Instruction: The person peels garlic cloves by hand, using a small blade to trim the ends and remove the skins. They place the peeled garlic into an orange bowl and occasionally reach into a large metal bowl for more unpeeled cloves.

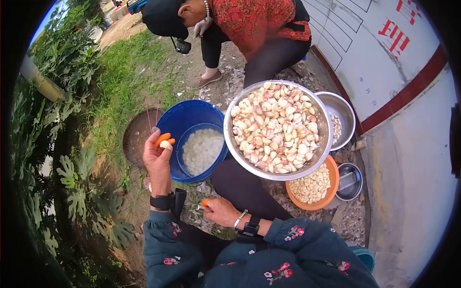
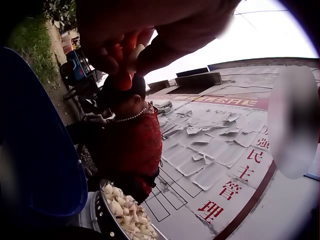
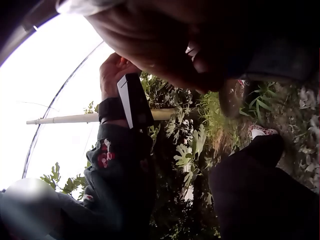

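Observation:
My left hand (image 1: 159, 167) is raised beside the blue bucket (image 1: 176, 126), pinching a pale garlic clove (image 1: 165, 144) between thumb and fingers. Orange finger covers (image 1: 163, 137) sit on its fingertips. Low over the lap, my right hand (image 1: 224, 212) has its fingers curled around a small metal blade (image 1: 200, 208); most of that tool is hidden in the hand. Another orange cover (image 1: 205, 202) shows there. Whitish peeled cloves (image 1: 200, 151) lie in liquid in the bucket. A large steel basin (image 1: 325, 139), heaped with unpeeled garlic cloves (image 1: 276, 127), stands to the right.
An orange bowl (image 1: 334, 176) of peeled cloves, a metal bowl (image 1: 348, 115) and a small steel dish (image 1: 354, 191) stand by the wall (image 1: 394, 158). A round brown pan (image 1: 134, 139) lies left of the bucket. Another person (image 1: 254, 26) bends over opposite.

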`<state>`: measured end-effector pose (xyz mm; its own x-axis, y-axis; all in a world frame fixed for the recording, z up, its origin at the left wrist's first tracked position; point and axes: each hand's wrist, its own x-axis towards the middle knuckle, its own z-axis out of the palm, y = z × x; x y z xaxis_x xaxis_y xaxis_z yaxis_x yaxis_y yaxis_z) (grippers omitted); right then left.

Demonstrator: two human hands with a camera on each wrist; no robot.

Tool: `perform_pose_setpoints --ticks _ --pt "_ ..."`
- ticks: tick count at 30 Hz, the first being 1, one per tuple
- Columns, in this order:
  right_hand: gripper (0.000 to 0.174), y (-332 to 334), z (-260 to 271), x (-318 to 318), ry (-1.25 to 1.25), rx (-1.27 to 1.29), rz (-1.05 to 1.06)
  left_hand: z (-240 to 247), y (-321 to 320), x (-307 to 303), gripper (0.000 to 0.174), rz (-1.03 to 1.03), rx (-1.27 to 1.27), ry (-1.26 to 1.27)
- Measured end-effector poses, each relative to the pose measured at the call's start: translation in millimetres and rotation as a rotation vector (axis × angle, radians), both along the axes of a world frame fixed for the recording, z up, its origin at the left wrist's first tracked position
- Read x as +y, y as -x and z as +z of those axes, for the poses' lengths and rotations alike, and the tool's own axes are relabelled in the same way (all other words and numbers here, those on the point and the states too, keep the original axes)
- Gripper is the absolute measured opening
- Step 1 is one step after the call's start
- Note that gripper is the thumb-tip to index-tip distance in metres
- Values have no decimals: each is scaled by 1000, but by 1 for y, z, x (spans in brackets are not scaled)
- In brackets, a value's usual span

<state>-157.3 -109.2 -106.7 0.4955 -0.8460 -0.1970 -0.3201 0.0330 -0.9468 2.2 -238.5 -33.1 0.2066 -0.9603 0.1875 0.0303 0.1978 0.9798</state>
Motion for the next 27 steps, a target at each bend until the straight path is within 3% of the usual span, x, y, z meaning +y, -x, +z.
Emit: perform_pose_setpoints --ticks 4,9,14,17,20,21,24,25,27 --pt "14 8 8 -1 -61 -82 -12 -3 8 -10 48 45 -50 42" --pt "16 7 0 0 37 -78 23 14 26 18 21 116 2 19" --pt "19 9 -3 -1 60 -79 77 -5 -14 67 18 86 -328 -230" --pt "21 7 -12 -2 69 -87 109 -18 -39 98 42 -143 -720 -598" --pt "20 5 -14 -1 89 -87 128 -24 -36 119 66 -419 -1646 -174" --pt "19 9 -9 -3 64 -39 177 -17 -32 111 70 -400 -1516 -192" --pt "18 7 -5 -5 -15 28 235 12 -10 76 62 -313 -994 -278" --pt "16 6 -5 -5 6 33 243 22 3 59 49 -308 -876 -305" --pt "16 4 -11 -3 21 2 253 28 28 25 40 -338 -775 -193"
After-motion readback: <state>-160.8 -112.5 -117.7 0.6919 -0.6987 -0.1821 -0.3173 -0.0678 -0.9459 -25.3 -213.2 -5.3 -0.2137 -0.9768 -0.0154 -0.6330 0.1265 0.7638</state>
